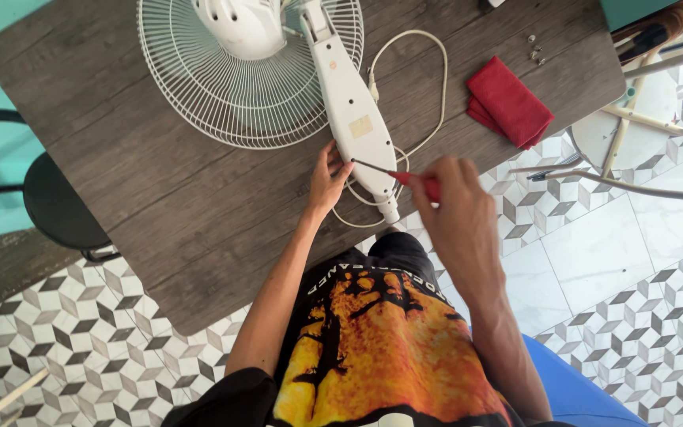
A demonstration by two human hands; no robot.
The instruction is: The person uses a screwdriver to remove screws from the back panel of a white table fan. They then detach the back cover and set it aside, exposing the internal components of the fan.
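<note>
White plastic fan stand (353, 119) lies on the dark wood surface (160, 182), its cord (424, 87) looped beside a red cloth (509, 103) and loose screws (534, 49); left hand (327, 180) steadies it, right hand (456, 202) grips a red-handled screwdriver (401, 178) against it.

The left hand (327, 180) steadies the white fan stand (353, 119) while the right hand (458, 207) holds a red-handled screwdriver (397, 175) against it.

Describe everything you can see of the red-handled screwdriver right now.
The screwdriver has a thin dark metal shaft and a red handle that looks like plastic. It lies nearly level, handle in the right hand, which hides most of the handle. Its tip points left and meets the edge of the white fan stem, close to the fingers of the left hand steadying that stem. It crosses above the white cord on the dark wooden table.
</note>
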